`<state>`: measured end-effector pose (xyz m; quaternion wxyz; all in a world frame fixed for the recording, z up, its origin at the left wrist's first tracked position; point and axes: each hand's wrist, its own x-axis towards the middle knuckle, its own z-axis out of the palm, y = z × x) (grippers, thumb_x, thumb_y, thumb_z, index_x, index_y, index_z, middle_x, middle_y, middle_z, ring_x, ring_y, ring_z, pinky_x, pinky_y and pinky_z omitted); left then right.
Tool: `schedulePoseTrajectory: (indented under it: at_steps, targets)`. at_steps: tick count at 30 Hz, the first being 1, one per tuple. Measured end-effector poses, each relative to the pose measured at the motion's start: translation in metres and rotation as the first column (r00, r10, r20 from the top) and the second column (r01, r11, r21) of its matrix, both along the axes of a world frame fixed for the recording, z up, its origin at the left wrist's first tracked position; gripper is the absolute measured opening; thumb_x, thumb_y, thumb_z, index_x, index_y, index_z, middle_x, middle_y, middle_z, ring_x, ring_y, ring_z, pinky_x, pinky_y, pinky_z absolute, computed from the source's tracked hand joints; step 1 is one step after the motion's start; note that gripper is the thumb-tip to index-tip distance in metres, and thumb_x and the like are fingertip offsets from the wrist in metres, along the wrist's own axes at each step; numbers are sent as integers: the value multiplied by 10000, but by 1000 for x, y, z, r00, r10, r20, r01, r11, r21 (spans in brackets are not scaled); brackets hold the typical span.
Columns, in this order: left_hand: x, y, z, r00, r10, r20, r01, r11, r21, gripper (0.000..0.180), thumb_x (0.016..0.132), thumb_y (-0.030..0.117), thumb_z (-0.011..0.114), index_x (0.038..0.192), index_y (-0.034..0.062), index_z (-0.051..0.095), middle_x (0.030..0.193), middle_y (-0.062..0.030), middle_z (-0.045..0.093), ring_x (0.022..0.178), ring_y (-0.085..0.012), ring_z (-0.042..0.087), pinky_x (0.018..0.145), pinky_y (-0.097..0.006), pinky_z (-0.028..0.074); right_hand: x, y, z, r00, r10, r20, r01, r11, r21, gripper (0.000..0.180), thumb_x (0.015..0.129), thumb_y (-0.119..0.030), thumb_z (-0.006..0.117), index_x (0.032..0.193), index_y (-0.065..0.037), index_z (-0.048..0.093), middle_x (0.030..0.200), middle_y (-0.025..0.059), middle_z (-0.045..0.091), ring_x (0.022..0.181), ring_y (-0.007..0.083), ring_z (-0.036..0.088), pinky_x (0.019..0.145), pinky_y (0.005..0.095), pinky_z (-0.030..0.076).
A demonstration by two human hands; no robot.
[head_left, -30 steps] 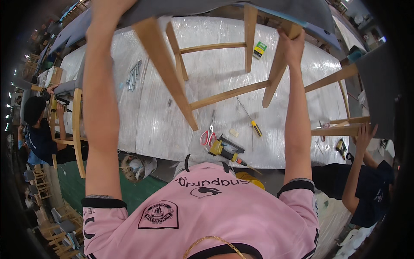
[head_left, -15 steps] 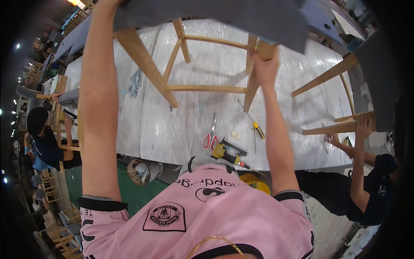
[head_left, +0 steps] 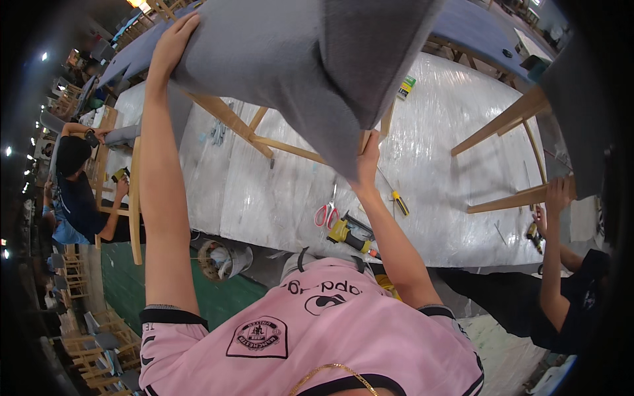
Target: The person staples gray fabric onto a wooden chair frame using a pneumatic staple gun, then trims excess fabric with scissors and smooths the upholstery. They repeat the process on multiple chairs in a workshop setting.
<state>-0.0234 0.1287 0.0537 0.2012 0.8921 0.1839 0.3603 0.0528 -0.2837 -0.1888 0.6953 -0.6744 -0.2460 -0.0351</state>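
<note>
I hold a chair with a grey upholstered seat [head_left: 310, 59] and light wooden legs [head_left: 231, 119] up over a long table [head_left: 456, 171] wrapped in clear plastic. My left hand [head_left: 173, 43] grips the seat's left edge at the top of the view. My right hand [head_left: 366, 158] clasps a wooden leg just under the grey fabric. The chair is tilted, its grey underside facing me and hiding most of the frame.
Red-handled scissors [head_left: 327, 212], a yellow power tool [head_left: 350, 232] and a yellow-handled screwdriver [head_left: 399, 201] lie near the table's front edge. A person in black [head_left: 555, 290] at the right holds another chair's legs [head_left: 522, 198]. Another person [head_left: 76, 191] works at the left. A bucket [head_left: 221, 259] stands on the floor.
The chair has tipped over toward me: earlier its legs and rungs showed, now the grey seat fills the top. My right hand moved left and down along with the leg.
</note>
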Motion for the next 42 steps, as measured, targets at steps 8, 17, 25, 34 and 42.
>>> schedulePoseTrajectory:
  at_steps: [8, 17, 25, 34, 42]
  targets:
    - [-33, -265, -59, 953, -225, 205, 154, 937, 315, 679, 889, 408, 779, 1475, 151, 552, 1597, -171, 426, 1522, -440, 263, 1217, -587, 232, 16, -38, 10, 988, 150, 36, -145, 981, -127, 557, 842, -126, 797, 1304, 23, 524, 1160, 194, 670, 1081, 314, 671, 955, 393, 513]
    - [-27, -333, -73, 900, -284, 331, 127, 897, 424, 264, 903, 93, 737, 1165, 71, 754, 1462, -157, 575, 1335, -364, 529, 1105, -469, 414, -43, -113, -138, 872, 224, -436, -376, 876, -302, 396, 912, -178, 708, 1251, 15, 641, 1120, 180, 731, 1014, 258, 722, 901, 360, 559]
    - [6, -283, -30, 837, -436, 332, 250, 843, 477, 100, 885, 204, 770, 970, 152, 782, 1294, -79, 684, 1228, -291, 596, 1091, -449, 343, -49, -180, -280, 798, 24, -602, -439, 707, -555, 393, 852, -245, 713, 1173, -19, 710, 998, 175, 767, 919, 266, 749, 822, 372, 587]
    - [-4, -262, -26, 829, -527, 185, 466, 835, 293, 141, 853, 190, 803, 980, 128, 814, 1293, -85, 705, 1303, -312, 583, 1139, -479, 338, -27, -174, -249, 912, -26, -410, -190, 858, -477, 268, 912, -123, 681, 1150, -1, 695, 1042, 152, 759, 925, 276, 741, 815, 361, 584]
    - [-11, -271, -6, 854, -493, 167, 461, 865, 198, 163, 830, 179, 807, 975, 108, 828, 1285, -126, 713, 1250, -337, 615, 1077, -452, 434, -40, -64, 105, 624, -8, 782, 158, 981, -116, 518, 729, -30, 790, 1232, -118, 701, 1264, 93, 646, 1149, 304, 614, 943, 421, 503]
